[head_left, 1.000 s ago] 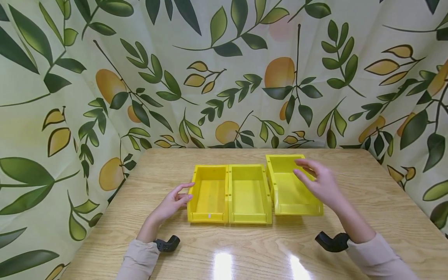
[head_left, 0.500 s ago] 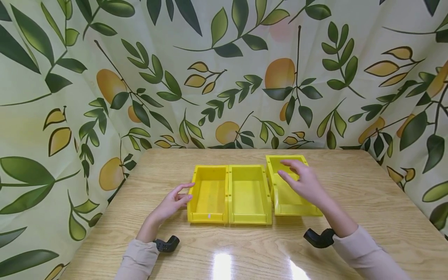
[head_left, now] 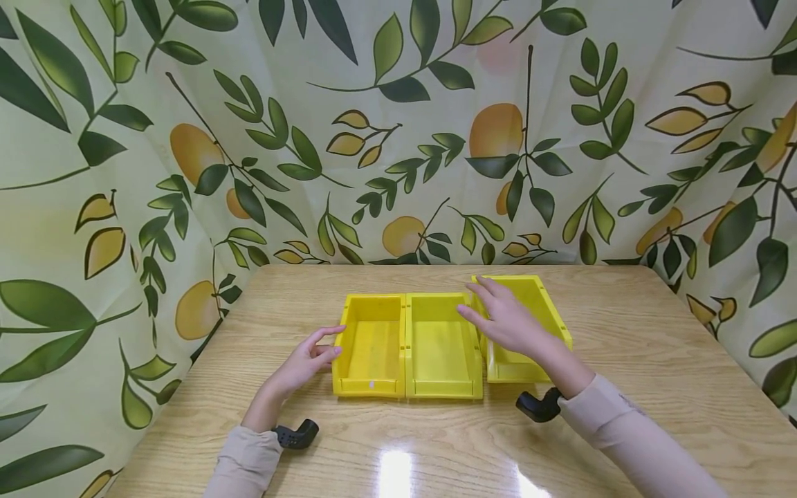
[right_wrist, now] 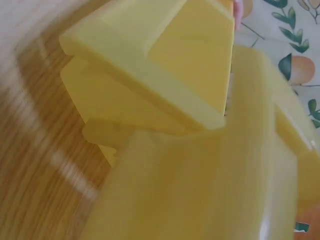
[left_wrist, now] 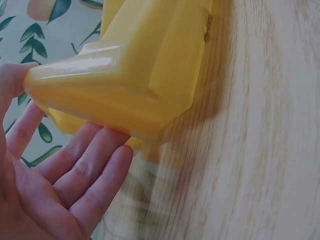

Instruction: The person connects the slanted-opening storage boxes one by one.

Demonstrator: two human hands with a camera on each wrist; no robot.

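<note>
Three yellow open-fronted storage bins stand on the wooden table in the head view. The left bin (head_left: 373, 346) and middle bin (head_left: 438, 346) sit side by side, touching. Slightly farther back is the right bin (head_left: 532, 304), at a small angle. My left hand (head_left: 305, 363) touches the outer side of the left bin; in the left wrist view its fingertips (left_wrist: 115, 135) rest against the bin's wall. Above the right bin's left wall is my right hand (head_left: 507, 321), fingers extended and thumb apart, nothing held. Whether it touches that wall I cannot tell.
The wooden table (head_left: 386, 429) reaches back to a leaf-patterned cloth (head_left: 398, 159) hanging behind and on both sides. Black wrist devices sit at the left wrist (head_left: 297, 434) and the right wrist (head_left: 538, 404).
My right hand has moved left, from over the right bin's interior to its left wall beside the middle bin. The left hand and all three bins have stayed put.
</note>
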